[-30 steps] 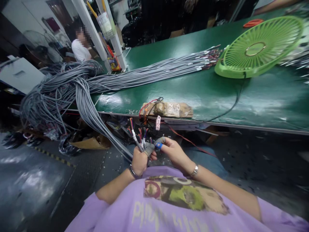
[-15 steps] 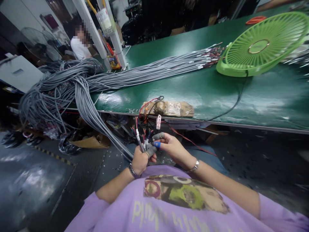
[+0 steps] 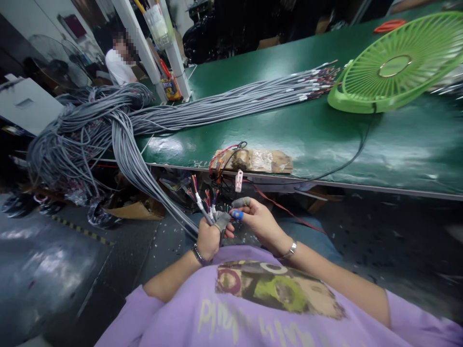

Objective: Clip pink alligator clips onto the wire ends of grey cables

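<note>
Below the table's front edge, my left hand (image 3: 211,236) is closed around the ends of several grey cables (image 3: 154,190). Their white-wrapped tips and fanned-out coloured wires (image 3: 195,189) stick up above the fist. Close on the right, my right hand (image 3: 258,219) pinches thin wire ends between thumb and forefinger. Grey covers sit on fingertips of both hands, and a blue wrap is on my right thumb. Just above my right hand hangs a small pinkish-white tag (image 3: 239,180) at the table edge.
A long cable bundle (image 3: 224,106) lies across the green table (image 3: 307,140), running from a big cable heap (image 3: 72,140) at left. A green fan (image 3: 394,67) stands at right. A taped wooden block (image 3: 267,161) sits at the front edge. Another person (image 3: 119,65) is far back left.
The cable tips in my left hand have tilted to the left, and their coloured wires have spread. My right hand has stayed nearly in place, still pinching. The view has shifted slightly.
</note>
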`<state>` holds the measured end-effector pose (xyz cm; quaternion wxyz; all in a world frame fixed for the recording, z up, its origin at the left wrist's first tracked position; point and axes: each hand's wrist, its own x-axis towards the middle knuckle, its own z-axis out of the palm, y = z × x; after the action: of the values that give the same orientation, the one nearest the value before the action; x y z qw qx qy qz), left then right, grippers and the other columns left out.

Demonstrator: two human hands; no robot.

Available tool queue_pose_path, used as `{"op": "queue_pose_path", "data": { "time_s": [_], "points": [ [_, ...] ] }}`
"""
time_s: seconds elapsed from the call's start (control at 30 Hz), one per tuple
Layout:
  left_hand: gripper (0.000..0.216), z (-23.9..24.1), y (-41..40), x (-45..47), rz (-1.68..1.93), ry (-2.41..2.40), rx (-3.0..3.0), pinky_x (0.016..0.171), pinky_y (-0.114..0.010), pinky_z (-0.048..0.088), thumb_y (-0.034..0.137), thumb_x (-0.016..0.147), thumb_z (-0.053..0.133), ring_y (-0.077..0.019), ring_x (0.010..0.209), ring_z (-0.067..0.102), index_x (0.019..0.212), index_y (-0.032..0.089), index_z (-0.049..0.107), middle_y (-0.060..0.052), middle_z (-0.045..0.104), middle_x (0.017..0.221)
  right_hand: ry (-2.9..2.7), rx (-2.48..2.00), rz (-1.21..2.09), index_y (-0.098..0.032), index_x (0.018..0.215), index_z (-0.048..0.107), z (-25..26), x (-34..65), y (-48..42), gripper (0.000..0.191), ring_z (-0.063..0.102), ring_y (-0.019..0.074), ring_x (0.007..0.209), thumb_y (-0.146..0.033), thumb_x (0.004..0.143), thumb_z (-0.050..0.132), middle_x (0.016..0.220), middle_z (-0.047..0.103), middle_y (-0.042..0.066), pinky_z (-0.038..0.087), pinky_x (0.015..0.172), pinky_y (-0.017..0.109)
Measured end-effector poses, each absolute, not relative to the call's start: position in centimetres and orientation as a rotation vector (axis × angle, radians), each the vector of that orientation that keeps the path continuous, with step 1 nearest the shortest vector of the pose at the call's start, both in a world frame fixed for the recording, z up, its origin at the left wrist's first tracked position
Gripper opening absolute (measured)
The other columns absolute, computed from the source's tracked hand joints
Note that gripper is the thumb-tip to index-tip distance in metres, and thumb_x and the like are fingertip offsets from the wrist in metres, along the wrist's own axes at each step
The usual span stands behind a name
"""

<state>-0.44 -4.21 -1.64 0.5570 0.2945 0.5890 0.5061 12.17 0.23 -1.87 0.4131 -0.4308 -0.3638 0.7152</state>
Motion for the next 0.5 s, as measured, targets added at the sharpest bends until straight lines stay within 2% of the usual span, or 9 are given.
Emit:
{"op": "queue_pose_path", "data": {
  "time_s": [0.3, 0.5],
  "points": [
    [0.046, -1.2, -4.0, -0.1, 1.275, 1.384, 0.554, 0.034, -0.021, 0.04, 0.055, 0.048, 0.081, -0.0089, 0.032, 0.048, 0.05, 0.017, 0.056, 0.001, 0.057, 0.041, -1.004, -1.057, 1.727, -0.022, 0.077, 0.059, -2.1, 12.1, 0.1, 0.034, 0.061, 0.0148, 0.069, -0.033, 0.054, 0.081, 0.071, 0.065, -0.002, 0.048, 0.07, 0.029],
    [0.048, 0.6, -3.7, -0.6, 1.254, 1.359, 0.494, 0.032, -0.019, 0.036, 0.053, 0.041, 0.083, -0.0071, 0.03, 0.044, 0.056, 0.017, 0.055, 0.003, 0.054, 0.039, -0.924, -1.007, 1.79, -0.02, 0.087, 0.062, -2.3, 12.6, 0.4, 0.036, 0.055, 0.0119, 0.066, -0.039, 0.061, 0.078, 0.072, 0.062, -0.002, 0.042, 0.059, 0.024]
  ]
}}
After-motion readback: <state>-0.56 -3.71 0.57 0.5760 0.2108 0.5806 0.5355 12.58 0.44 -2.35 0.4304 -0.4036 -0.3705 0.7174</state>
